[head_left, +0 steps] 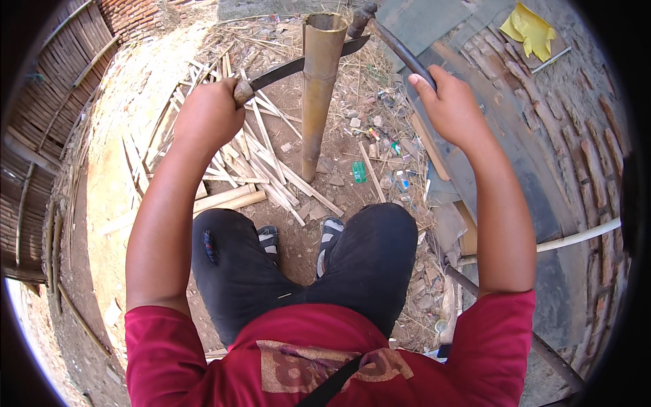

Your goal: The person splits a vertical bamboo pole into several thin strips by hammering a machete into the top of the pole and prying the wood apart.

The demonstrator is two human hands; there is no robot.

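My left hand [210, 115] is closed around the wooden handle of a machete [281, 70]. Its dark blade crosses an upright bamboo pole [319, 95] a little below the hollow top rim. The pole hides the blade's middle, and the tip shows on the right side; whether the blade is sunk into the bamboo or passes behind it I cannot tell. In my right hand [451, 108] is a hammer [403, 51], gripped by its dark handle. The hammer's head is raised beside the pole's top, just above the machete tip, and seems apart from it.
Split bamboo strips [261, 159] lie heaped on the ground left of the pole. Dark flat sheets [515, 163] and a brick wall [576, 136] are on the right, with a yellow crumpled piece [529, 30]. A woven bamboo wall [47, 108] stands left. Litter dots the dirt.
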